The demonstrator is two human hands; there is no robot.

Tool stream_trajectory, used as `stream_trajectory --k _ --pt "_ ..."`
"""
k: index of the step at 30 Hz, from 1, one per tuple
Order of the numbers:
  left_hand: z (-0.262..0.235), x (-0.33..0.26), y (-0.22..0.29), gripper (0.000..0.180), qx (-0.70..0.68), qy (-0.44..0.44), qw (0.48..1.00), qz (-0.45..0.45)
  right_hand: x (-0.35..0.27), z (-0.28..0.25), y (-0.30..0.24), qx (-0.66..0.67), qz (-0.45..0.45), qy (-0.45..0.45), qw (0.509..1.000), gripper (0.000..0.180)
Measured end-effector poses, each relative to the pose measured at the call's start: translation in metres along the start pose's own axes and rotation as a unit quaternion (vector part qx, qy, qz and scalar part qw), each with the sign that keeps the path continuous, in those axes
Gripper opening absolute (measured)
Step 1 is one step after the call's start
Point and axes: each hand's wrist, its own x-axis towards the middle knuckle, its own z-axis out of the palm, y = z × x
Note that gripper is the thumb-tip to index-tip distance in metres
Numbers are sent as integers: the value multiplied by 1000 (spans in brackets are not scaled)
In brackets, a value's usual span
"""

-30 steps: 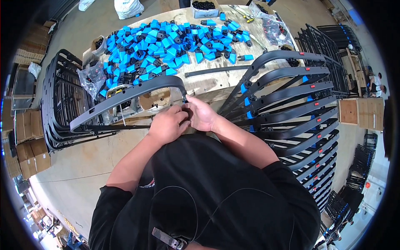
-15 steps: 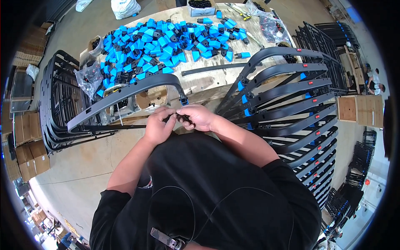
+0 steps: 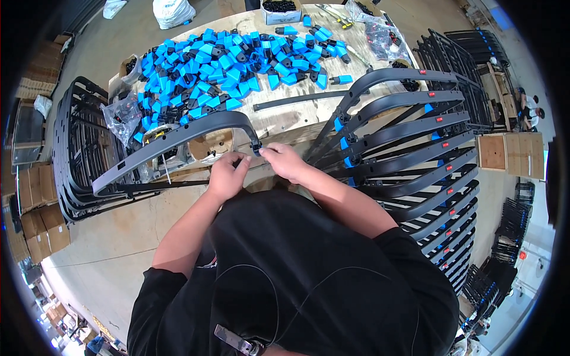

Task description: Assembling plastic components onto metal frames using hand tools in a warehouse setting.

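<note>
While the right hand [image 3: 285, 161], fingers bent, meets the end of one curved black frame [image 3: 178, 134] beside one wooden table [image 3: 285, 120], the left hand [image 3: 225, 176] half-curls nearby; I cannot tell whether either grips anything. One flat bar [image 3: 303, 99] and uncountably many blue-and-black pieces [image 3: 219, 65] lie there.

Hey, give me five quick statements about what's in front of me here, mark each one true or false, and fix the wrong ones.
1. The right hand is near the end of a curved dark frame. True.
2. The left hand rests on the heap of blue pieces. False: it is short of the table's near edge, left of the right hand.
3. Blue pieces lie heaped on the table. True.
4. The frames with red tags stand to the person's left. False: they stand to the right.
5. A full white bag sits beyond the table. True.
</note>
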Motion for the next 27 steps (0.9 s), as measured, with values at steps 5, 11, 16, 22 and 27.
stream_trajectory --k 5,11,16,22,27 --pt "22 25 -22 30 -337 -53 910 -236 -3 3 -19 -333 -166 127 919 31" --pt "23 42 -16 28 -447 -72 845 -284 -5 8 -34 -445 -217 130 859 25" --pt "23 44 -21 26 -492 -92 810 -305 -2 7 -40 -471 -204 103 852 24" --pt "25 45 -22 22 -522 -80 789 -316 -1 7 -42 -468 -194 98 856 24" --pt "17 44 -22 21 -497 -87 810 -298 0 6 -40 -470 -208 99 852 25"
